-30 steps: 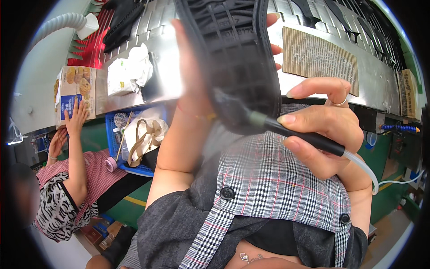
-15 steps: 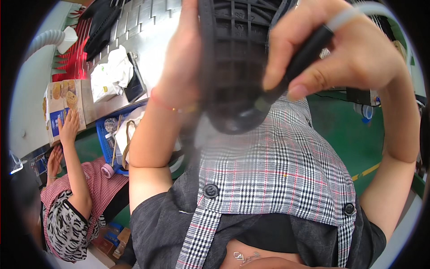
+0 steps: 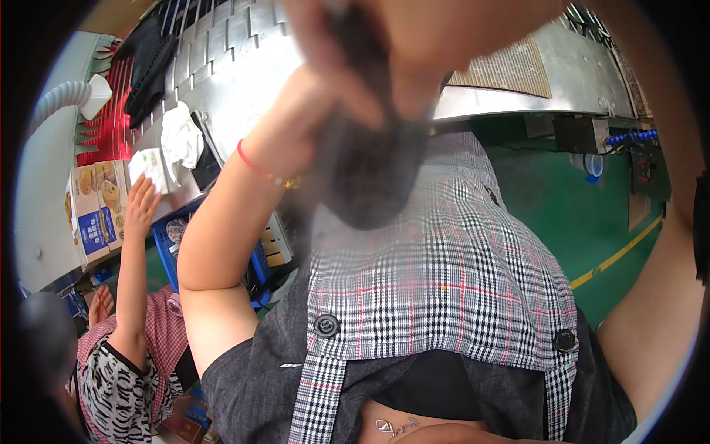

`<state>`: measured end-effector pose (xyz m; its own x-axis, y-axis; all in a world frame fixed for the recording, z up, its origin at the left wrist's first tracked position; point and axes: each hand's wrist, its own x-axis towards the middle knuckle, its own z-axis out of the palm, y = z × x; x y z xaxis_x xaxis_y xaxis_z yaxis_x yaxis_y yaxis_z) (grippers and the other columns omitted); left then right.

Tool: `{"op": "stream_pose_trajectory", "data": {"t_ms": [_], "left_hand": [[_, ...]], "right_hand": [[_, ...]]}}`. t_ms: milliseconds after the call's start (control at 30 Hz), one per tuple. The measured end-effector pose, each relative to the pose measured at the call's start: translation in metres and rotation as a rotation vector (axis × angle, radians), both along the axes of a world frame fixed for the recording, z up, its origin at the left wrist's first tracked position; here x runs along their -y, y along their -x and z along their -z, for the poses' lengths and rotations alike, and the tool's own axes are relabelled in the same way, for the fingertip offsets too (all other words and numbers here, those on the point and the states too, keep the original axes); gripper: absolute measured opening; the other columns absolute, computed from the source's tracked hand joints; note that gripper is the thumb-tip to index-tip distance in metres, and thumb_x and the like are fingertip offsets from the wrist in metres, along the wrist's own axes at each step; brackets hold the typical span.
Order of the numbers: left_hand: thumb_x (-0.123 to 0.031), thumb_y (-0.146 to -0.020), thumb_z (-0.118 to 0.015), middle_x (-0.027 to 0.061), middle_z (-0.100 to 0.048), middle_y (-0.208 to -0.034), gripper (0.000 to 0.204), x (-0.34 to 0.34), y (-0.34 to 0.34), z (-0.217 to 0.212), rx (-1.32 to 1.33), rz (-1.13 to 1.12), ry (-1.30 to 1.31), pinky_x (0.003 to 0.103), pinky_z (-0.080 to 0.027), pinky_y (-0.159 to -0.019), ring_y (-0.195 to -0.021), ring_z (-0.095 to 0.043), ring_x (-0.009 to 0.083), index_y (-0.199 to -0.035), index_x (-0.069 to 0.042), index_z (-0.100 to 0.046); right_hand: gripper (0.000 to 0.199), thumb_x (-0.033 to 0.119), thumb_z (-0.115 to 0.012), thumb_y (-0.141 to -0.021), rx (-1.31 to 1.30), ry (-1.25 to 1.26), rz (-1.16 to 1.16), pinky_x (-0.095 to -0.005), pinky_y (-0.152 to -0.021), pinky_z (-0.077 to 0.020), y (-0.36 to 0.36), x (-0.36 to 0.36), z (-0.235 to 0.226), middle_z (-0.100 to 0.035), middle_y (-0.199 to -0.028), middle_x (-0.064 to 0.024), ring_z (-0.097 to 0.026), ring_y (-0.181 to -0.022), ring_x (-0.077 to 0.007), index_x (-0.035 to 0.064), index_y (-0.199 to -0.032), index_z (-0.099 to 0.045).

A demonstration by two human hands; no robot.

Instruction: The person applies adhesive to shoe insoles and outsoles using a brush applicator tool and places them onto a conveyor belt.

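Close in front of my apron hangs a black shoe sole [image 3: 366, 185], blurred by motion, its rounded end pointing down toward me. My left hand [image 3: 299, 111], with a red string bracelet at the wrist, grips the sole along its left side. From the upper right my right hand [image 3: 436, 44] reaches across the sole. In its closed fingers is a black pen-like tool [image 3: 361, 48], smeared, its lower end over the sole. Both hands are blurred, and the far end of the sole is hidden behind my right hand.
A metal workbench [image 3: 473, 107] carries a ribbed brown mat [image 3: 510, 70]. At left are a printed carton [image 3: 96, 211], white tissues [image 3: 181, 137] and a blue basket [image 3: 166, 255]. A co-worker's hand [image 3: 140, 207] reaches near the carton. A grey hose [image 3: 59, 100] hangs beyond.
My right hand has moved left and up across the sole, covering its upper part. The grid on the sole now shows less. The co-worker's hand has shifted right, off the carton.
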<state>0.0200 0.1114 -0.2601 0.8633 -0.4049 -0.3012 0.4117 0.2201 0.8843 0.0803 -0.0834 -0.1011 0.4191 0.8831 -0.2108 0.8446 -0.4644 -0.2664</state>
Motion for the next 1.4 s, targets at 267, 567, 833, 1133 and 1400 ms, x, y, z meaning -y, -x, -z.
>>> {"op": "stream_pose_trajectory", "data": {"t_ms": [267, 567, 833, 1133, 1400], "left_hand": [[-0.075, -0.087, -0.012, 0.0273, -0.050, -0.129, 0.092, -0.003, 0.017, 0.010, -0.140, -0.007, 0.749, 0.047, -0.058, -0.074, -0.087, -0.067, 0.0336, -0.142, -0.004, -0.034], [-0.068, -0.093, -0.016, 0.0176, -0.054, -0.127, 0.080, 0.007, 0.037, 0.017, 0.250, -0.192, 1.113, 0.041, -0.042, -0.102, -0.113, -0.056, 0.0283, -0.136, -0.005, -0.041], [-0.087, -0.076, -0.020, 0.0291, -0.042, -0.136, 0.109, 0.009, 0.041, -0.013, -0.002, -0.285, 0.997, 0.047, -0.048, -0.096, -0.111, -0.057, 0.0382, -0.142, -0.001, -0.031], [-0.068, -0.090, -0.024, 0.0181, -0.049, -0.124, 0.081, 0.003, 0.049, 0.000, 0.376, -0.454, 0.417, 0.040, -0.047, -0.095, -0.109, -0.056, 0.0275, -0.138, -0.004, -0.034], [-0.032, -0.104, -0.030, 0.0022, -0.049, -0.104, 0.033, 0.013, 0.050, -0.012, 0.743, -0.640, 0.091, 0.028, -0.044, -0.089, -0.101, -0.049, 0.0136, -0.119, -0.005, -0.040]], "right_hand": [[0.014, 0.006, -0.068, -0.077, -0.080, -0.772, 0.552, -0.0229, -0.055, -0.0463, 0.023, 0.006, 0.018, -0.069, -0.080, -0.0095, -0.062, -0.067, -0.0115, -0.0022, -0.089, -0.069], [0.022, -0.003, -0.072, -0.075, 0.127, -1.135, 0.266, -0.0245, -0.064, -0.0500, 0.082, -0.035, 0.070, -0.068, -0.085, -0.0145, -0.065, -0.071, -0.0176, -0.0066, -0.096, -0.064], [0.026, -0.006, -0.072, -0.068, 0.118, -1.117, 0.086, -0.0319, -0.061, -0.0511, 0.085, -0.030, 0.073, -0.068, -0.083, -0.0161, -0.066, -0.068, -0.0268, -0.0058, -0.093, -0.064], [0.029, -0.006, -0.073, -0.069, 0.116, -1.277, 0.072, -0.0305, -0.060, -0.0517, 0.077, -0.037, 0.064, -0.067, -0.085, -0.0170, -0.066, -0.068, -0.0266, -0.0068, -0.096, -0.063], [0.032, -0.005, -0.075, -0.068, 0.400, -1.289, 0.006, -0.0325, -0.060, -0.0543, 0.068, -0.049, 0.072, -0.068, -0.087, -0.0161, -0.067, -0.071, -0.0270, -0.0073, -0.097, -0.063]]}}
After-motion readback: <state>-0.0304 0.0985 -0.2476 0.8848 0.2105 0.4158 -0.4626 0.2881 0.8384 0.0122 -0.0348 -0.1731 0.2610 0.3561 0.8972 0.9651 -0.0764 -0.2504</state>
